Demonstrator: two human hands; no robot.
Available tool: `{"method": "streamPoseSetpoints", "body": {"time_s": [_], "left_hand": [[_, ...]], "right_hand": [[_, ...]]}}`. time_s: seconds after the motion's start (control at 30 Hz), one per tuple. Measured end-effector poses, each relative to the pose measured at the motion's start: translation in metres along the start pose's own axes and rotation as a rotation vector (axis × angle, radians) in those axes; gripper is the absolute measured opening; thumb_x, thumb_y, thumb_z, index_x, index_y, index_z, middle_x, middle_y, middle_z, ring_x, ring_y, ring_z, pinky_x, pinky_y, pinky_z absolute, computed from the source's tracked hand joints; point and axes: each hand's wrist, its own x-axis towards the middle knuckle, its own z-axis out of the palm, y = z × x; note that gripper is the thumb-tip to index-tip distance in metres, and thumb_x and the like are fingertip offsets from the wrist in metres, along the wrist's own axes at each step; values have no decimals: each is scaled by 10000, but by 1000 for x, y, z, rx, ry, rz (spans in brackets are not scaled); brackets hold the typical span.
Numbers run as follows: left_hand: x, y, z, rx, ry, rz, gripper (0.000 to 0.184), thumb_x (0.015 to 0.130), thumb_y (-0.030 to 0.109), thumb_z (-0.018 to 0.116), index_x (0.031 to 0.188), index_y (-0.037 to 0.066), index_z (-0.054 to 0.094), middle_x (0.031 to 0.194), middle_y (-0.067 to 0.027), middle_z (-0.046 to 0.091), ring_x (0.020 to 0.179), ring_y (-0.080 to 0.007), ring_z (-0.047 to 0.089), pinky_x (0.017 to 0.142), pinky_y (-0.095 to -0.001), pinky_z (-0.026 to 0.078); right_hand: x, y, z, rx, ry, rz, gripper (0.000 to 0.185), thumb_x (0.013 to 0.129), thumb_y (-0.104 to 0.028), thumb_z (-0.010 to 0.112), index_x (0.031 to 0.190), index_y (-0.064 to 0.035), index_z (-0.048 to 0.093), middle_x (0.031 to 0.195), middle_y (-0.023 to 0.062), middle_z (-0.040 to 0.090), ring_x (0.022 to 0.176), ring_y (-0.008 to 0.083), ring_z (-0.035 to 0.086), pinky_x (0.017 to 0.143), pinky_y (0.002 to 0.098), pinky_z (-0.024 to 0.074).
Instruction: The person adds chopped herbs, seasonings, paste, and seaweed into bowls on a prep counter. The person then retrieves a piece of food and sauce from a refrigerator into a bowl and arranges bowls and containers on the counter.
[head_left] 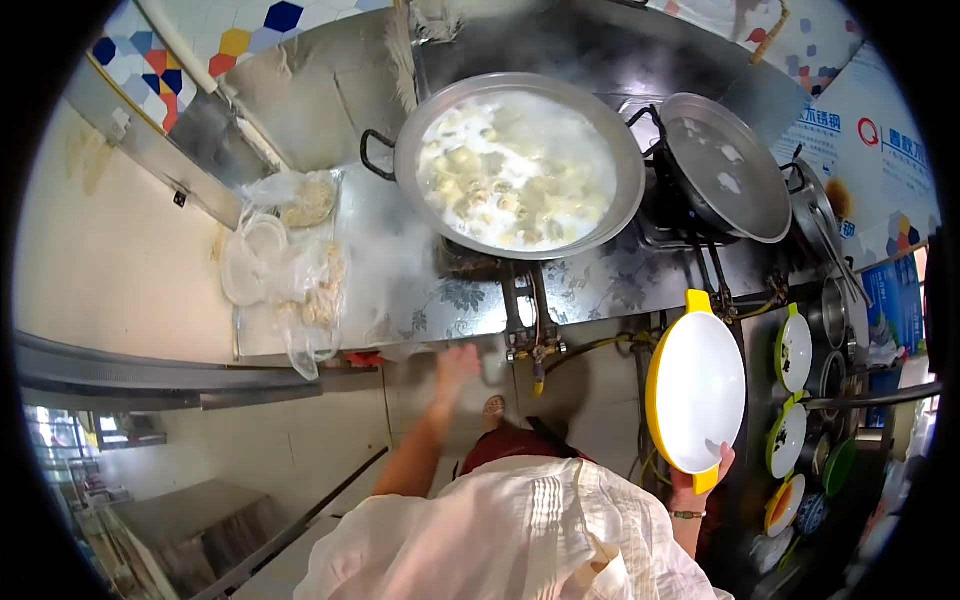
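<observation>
My right hand (714,472) grips the lower handle of an oval baking dish (702,395), white inside and yellow outside, its bare inside turned up toward me. My left hand (458,368) hangs free by the counter's front edge, its fingers loosely stretched and slightly blurred, with nothing seen in them. Beyond it, a wide metal pan (402,175) with dark loop handles stands on a burner. In its steaming, foamy liquid lie many pale, roundish pieces of food (510,165) that look like dumplings.
A second pan (730,165) holding greyish liquid stands to the right. Clear plastic bags (290,265) lie at the counter's left end. Gas valves and a hose (538,350) stick out in front. Several bowls with green or yellow rims (793,345) line the right side.
</observation>
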Motion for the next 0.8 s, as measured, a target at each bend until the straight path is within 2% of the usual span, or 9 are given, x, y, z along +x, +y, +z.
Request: {"method": "streamPoseSetpoints", "body": {"time_s": [0.07, 0.17, 0.37, 0.5, 0.6, 0.8], "left_hand": [[-9, 7, 38, -170, -114, -171, 314, 835, 295, 544, 888, -14, 519, 775, -114, 592, 608, -167, 578, 557, -276, 476], [-3, 5, 57, -282, -194, -237, 297, 829, 265, 556, 876, -25, 513, 783, -138, 592, 615, -190, 590, 552, -272, 484], [6, 9, 55, -243, -278, -216, 243, 834, 201, 550, 880, -34, 512, 790, -150, 593, 646, -208, 603, 549, -272, 490], [7, 5, 58, -249, -282, -211, 234, 836, 191, 545, 884, -36, 515, 796, -147, 596, 653, -204, 604, 560, -274, 493], [4, 7, 58, -244, -285, -191, 238, 837, 188, 544, 899, -40, 519, 798, -139, 597, 664, -196, 603, 580, -274, 494], [5, 2, 60, -296, -291, -196, 247, 837, 177, 545, 933, -49, 519, 806, -133, 597, 677, -188, 600, 606, -275, 493]], "right_hand": [[-7, 2, 5, 8, -14, -28, 534, 723, -337, 553, 1157, -41, 459, 1111, 88, 540, 996, 258, 532, 858, 374, 442], [-11, -1, -3, 11, -4, -45, 534, 720, -334, 555, 1157, -42, 460, 1111, 87, 541, 993, 255, 534, 853, 376, 445], [-11, 1, -5, 12, 25, -86, 546, 705, -337, 568, 1155, -45, 464, 1114, 89, 538, 999, 257, 530, 858, 379, 443], [-9, 1, -7, 14, -27, -61, 553, 702, -347, 569, 1154, -47, 466, 1109, 89, 541, 997, 256, 532, 860, 383, 442], [-8, 1, -15, 23, 55, -50, 559, 703, -353, 571, 1155, -43, 462, 1118, 92, 534, 1006, 255, 527, 861, 387, 441], [-3, 3, -18, 15, 28, -65, 567, 709, -376, 569, 1153, -39, 461, 1106, 85, 538, 982, 249, 537, 842, 383, 451]]}}
